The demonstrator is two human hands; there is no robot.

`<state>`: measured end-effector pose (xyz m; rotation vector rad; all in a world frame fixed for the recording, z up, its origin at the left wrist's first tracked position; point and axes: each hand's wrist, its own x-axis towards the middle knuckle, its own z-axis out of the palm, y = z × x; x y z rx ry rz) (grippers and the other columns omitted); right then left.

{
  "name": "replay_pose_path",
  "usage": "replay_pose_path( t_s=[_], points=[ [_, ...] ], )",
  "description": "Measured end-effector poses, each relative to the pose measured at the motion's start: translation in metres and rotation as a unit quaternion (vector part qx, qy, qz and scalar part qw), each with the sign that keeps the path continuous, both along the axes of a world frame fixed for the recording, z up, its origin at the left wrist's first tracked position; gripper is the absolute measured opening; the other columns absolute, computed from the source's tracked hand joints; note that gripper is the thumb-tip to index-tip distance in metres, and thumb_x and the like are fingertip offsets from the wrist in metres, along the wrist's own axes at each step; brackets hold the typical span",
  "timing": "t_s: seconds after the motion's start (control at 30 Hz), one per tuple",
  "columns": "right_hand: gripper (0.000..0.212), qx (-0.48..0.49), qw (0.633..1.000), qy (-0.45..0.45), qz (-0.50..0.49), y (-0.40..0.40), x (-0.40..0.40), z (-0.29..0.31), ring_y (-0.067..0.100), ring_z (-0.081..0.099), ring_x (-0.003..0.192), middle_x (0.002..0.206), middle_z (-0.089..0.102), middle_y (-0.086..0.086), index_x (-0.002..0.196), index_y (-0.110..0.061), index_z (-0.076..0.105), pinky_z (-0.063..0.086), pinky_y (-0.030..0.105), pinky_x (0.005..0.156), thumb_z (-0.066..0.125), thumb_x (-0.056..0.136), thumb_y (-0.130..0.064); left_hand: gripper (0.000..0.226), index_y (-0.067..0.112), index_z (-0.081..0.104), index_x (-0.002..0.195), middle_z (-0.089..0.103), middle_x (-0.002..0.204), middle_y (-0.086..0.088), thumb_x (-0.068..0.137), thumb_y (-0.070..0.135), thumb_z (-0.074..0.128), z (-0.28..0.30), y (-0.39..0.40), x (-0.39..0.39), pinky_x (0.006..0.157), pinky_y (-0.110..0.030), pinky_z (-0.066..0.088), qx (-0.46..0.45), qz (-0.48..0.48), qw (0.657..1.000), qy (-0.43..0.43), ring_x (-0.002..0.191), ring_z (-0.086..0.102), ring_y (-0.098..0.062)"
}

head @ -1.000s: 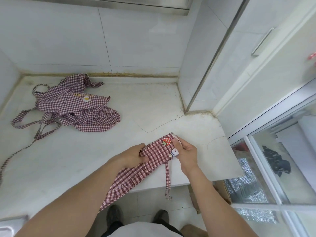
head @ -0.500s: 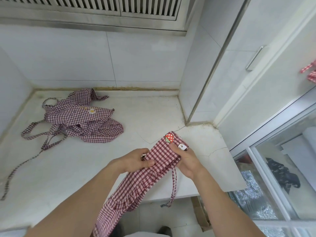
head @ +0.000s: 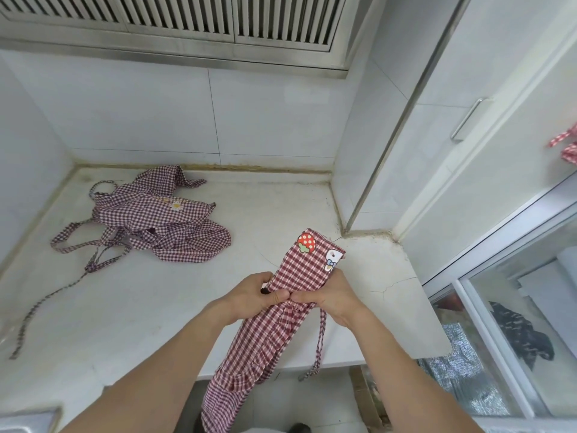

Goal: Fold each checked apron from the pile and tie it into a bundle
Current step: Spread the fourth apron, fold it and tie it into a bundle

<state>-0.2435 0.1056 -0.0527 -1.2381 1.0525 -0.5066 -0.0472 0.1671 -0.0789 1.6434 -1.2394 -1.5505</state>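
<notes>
Both our hands, left hand (head: 249, 296) and right hand (head: 332, 296), pinch the folded red checked apron (head: 299, 276) at its waist with curled fingers above the table (head: 281, 210) edge; we judge it light and limp, best held at the fold.

Occlusions and cut-offs, referenced to the white stone counter (head: 162, 307)

Red-and-white checked folded apron (head: 307, 270): lower end hangs below the counter's front edge and is cut by the bottom border; its mid-section is covered by left hand (head: 253, 296) and right hand (head: 331, 296). Right of the counter, a red checked cloth (head: 566, 146) is cropped by the frame edge.
</notes>
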Motion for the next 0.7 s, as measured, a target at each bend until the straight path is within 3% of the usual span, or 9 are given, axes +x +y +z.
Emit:
replay_pose_path(
  t_s=[0.17,0.27,0.33,0.4,0.47,0.53,0.63,0.7],
  points=[
    [0.026,-0.177,0.979,0.099,-0.014,0.001,0.005,0.004,0.000,0.070,0.081,0.090,0.074,-0.007,0.093,-0.017,0.071,0.057,0.022,0.070,0.085,0.074,-0.006,0.059,0.013,0.062,0.118,0.072,0.114,-0.004,0.074,0.050,0.073,0.005,-0.002,-0.002,0.099,-0.036,0.052,0.105,0.045,0.989,0.089,0.107,0.068,-0.020],
    [0.018,-0.291,0.949,0.120,-0.022,0.007,0.008,0.004,0.000,0.069,0.082,0.092,0.075,-0.003,0.098,-0.010,0.075,0.056,0.022,0.067,0.079,0.081,-0.007,0.059,0.009,0.063,0.124,0.073,0.115,-0.002,0.085,0.053,0.064,0.011,-0.001,-0.002,0.096,-0.034,0.053,0.145,0.008,0.984,0.099,0.108,0.068,-0.018],
    [0.030,-0.408,0.904,0.125,0.017,0.011,0.009,0.003,0.010,0.070,0.090,0.103,0.076,0.004,0.111,-0.007,0.074,0.057,0.024,0.072,0.077,0.082,-0.007,0.044,0.012,0.062,0.125,0.073,0.116,-0.003,0.094,0.043,0.060,0.015,0.001,-0.001,0.098,-0.039,0.052,0.144,0.008,0.980,0.138,0.107,0.068,-0.018],
    [0.042,-0.539,0.831,0.114,0.074,0.009,0.005,-0.001,0.014,0.070,0.098,0.114,0.072,0.003,0.119,-0.009,0.070,0.058,0.026,0.080,0.080,0.079,-0.016,0.031,0.010,0.064,0.121,0.072,0.114,-0.010,0.099,0.029,0.053,0.021,0.004,0.001,0.094,-0.042,0.052,0.128,0.020,0.968,0.215,0.101,0.068,-0.022],
    [0.044,-0.639,0.754,0.107,0.104,0.005,0.000,-0.006,0.017,0.067,0.104,0.120,0.068,0.004,0.122,-0.009,0.068,0.058,0.031,0.084,0.080,0.080,-0.019,0.035,0.005,0.065,0.117,0.070,0.113,-0.016,0.096,0.027,0.047,0.026,0.007,0.004,0.087,-0.042,0.051,0.139,0.054,0.942,0.302,0.095,0.067,-0.027],
    [0.041,-0.697,0.699,0.106,0.116,0.002,-0.003,-0.009,0.022,0.065,0.104,0.122,0.067,0.006,0.123,-0.008,0.067,0.056,0.036,0.080,0.079,0.084,-0.013,0.050,0.001,0.058,0.125,0.067,0.117,-0.019,0.094,0.037,0.044,0.025,0.007,0.008,0.088,-0.044,0.051,0.161,0.096,0.911,0.368,0.099,0.066,-0.033],
    [0.042,-0.739,0.642,0.116,0.171,0.003,-0.002,-0.010,0.024,0.060,0.107,0.124,0.066,0.006,0.126,-0.013,0.061,0.051,0.036,0.083,0.075,0.087,-0.009,0.069,0.004,0.058,0.134,0.062,0.130,-0.021,0.095,0.060,0.050,0.026,0.007,0.005,0.101,-0.047,0.049,0.152,0.084,0.915,0.364,0.117,0.062,-0.036],
    [0.041,-0.732,0.631,0.120,0.225,0.003,-0.003,-0.008,0.024,0.058,0.113,0.128,0.064,0.004,0.128,-0.015,0.061,0.047,0.035,0.091,0.069,0.089,-0.006,0.061,0.003,0.061,0.130,0.064,0.126,-0.021,0.091,0.049,0.063,0.026,0.008,0.001,0.100,-0.044,0.050,0.121,0.071,0.935,0.324,0.112,0.064,-0.032]
  ],
)
